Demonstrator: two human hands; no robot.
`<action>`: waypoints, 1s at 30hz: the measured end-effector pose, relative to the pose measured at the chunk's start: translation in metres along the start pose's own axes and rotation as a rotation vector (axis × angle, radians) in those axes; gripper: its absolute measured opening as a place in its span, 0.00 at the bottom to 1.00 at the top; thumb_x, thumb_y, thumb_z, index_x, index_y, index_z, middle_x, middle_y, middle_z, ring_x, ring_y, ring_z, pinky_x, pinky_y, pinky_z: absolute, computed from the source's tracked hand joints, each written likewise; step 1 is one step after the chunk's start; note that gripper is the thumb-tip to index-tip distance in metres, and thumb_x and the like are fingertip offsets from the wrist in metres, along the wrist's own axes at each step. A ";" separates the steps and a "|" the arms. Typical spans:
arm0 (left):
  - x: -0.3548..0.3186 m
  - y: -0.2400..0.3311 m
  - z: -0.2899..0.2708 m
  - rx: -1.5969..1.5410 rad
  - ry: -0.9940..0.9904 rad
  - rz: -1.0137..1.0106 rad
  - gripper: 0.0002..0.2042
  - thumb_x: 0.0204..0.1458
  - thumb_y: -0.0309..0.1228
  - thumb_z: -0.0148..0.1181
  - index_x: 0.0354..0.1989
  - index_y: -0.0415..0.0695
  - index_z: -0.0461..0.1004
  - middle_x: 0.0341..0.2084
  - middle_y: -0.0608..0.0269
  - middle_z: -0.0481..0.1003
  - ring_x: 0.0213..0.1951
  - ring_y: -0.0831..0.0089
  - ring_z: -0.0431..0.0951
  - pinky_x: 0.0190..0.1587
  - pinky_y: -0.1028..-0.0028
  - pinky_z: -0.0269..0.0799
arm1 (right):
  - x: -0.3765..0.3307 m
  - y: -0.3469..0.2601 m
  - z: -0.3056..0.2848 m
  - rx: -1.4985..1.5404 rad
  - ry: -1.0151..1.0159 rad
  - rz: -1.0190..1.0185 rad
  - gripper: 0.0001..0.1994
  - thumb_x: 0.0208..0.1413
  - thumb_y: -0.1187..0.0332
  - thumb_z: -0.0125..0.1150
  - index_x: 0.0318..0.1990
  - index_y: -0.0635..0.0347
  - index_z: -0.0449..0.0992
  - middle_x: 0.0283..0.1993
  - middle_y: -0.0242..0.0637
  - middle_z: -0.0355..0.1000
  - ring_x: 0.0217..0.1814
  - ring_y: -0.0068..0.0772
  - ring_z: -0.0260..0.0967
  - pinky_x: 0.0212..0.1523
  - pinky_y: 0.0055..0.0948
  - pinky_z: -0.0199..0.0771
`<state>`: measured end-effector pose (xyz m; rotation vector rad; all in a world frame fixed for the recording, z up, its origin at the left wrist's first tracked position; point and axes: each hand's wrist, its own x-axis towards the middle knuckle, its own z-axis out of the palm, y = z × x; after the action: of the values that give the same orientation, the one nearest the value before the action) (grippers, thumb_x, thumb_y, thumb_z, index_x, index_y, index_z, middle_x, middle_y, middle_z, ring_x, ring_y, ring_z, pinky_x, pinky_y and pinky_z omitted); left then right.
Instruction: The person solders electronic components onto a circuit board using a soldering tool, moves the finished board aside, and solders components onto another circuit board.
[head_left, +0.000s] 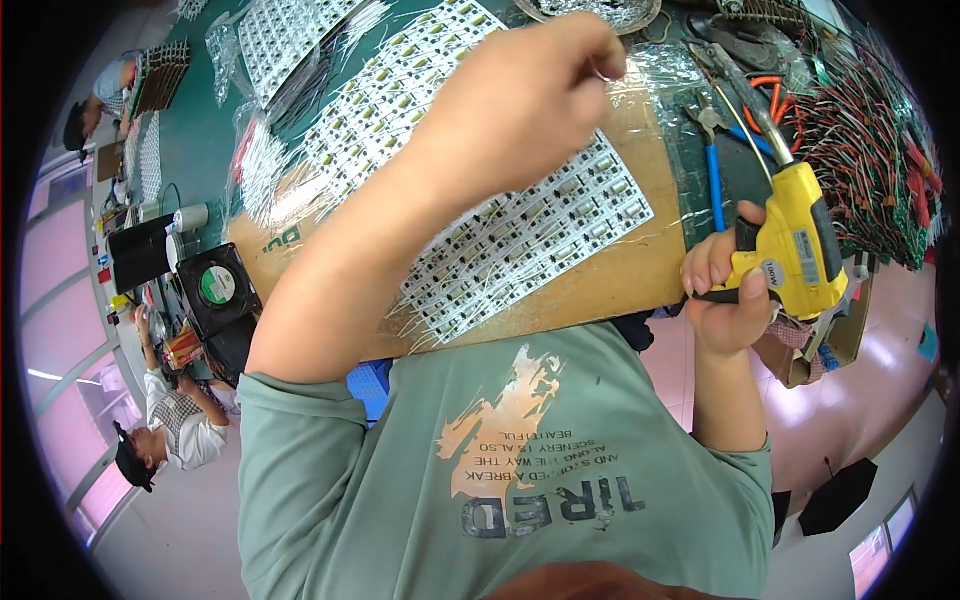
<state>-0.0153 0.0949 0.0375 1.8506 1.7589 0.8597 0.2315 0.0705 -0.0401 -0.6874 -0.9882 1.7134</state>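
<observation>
My right hand [725, 285] is wrapped around the grip of a yellow and black soldering gun [800, 240], its long metal barrel pointing away toward the back of the bench. Above the white circuit board panels, my left hand [535, 100] is closed with thumb and finger pinched together; whatever is between them is too small to make out. Beneath that arm lies a near panel of small boards [530, 245] with thin wires on its lower left part. A farther panel [375, 115] carries yellowish-green components, and my left hand and forearm cover part of both panels.
A brown cardboard sheet [640, 275] lies under the panels. Right of it are blue-handled pliers [714, 185], orange-handled pliers [768, 95] and a heap of red and white wires [860, 150]. White wires [262, 170] and a black fan [215, 290] are at left; two other people are beyond.
</observation>
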 end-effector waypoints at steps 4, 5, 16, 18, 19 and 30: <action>-0.018 -0.013 -0.032 -0.061 0.020 -0.110 0.09 0.51 0.24 0.56 0.40 0.39 0.77 0.30 0.61 0.78 0.34 0.76 0.77 0.38 0.77 0.71 | 0.001 -0.003 -0.001 -0.005 -0.019 0.010 0.32 0.54 0.53 0.57 0.58 0.66 0.56 0.23 0.29 0.57 0.21 0.23 0.56 0.21 0.23 0.59; -0.023 -0.018 -0.036 -0.060 0.024 -0.113 0.09 0.51 0.24 0.56 0.40 0.39 0.77 0.30 0.61 0.78 0.34 0.76 0.77 0.38 0.77 0.71 | 0.001 -0.003 0.000 -0.004 -0.024 0.011 0.32 0.54 0.53 0.57 0.58 0.66 0.56 0.23 0.29 0.57 0.21 0.23 0.56 0.21 0.23 0.59; -0.059 -0.041 -0.037 0.377 0.253 0.155 0.05 0.44 0.24 0.63 0.32 0.43 0.79 0.34 0.61 0.76 0.37 0.64 0.76 0.39 0.70 0.72 | -0.008 -0.005 0.009 -0.126 -0.099 0.128 0.35 0.50 0.52 0.63 0.58 0.67 0.57 0.22 0.29 0.58 0.21 0.22 0.56 0.22 0.22 0.59; -0.063 -0.039 -0.030 0.303 0.202 0.073 0.05 0.44 0.23 0.63 0.31 0.43 0.79 0.32 0.61 0.76 0.36 0.64 0.76 0.39 0.70 0.72 | -0.013 -0.006 0.015 -0.156 -0.108 0.187 0.37 0.49 0.51 0.64 0.58 0.67 0.57 0.22 0.29 0.58 0.21 0.22 0.56 0.22 0.22 0.59; -0.065 -0.039 -0.025 0.230 0.147 -0.007 0.05 0.44 0.23 0.62 0.31 0.43 0.79 0.30 0.61 0.77 0.35 0.63 0.77 0.38 0.69 0.72 | -0.016 -0.006 0.018 -0.182 -0.114 0.247 0.38 0.47 0.50 0.66 0.58 0.68 0.57 0.22 0.29 0.58 0.21 0.22 0.56 0.22 0.22 0.59; -0.075 -0.052 -0.001 0.212 0.139 -0.051 0.03 0.44 0.25 0.61 0.29 0.44 0.78 0.27 0.59 0.76 0.33 0.61 0.76 0.37 0.67 0.72 | -0.021 -0.008 0.018 -0.381 -0.232 0.429 0.36 0.47 0.52 0.66 0.57 0.69 0.61 0.23 0.29 0.60 0.21 0.22 0.57 0.23 0.22 0.59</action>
<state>-0.0526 0.0251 -0.0082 1.9065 2.0442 0.8278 0.2277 0.0462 -0.0244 -1.0190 -1.4304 2.0293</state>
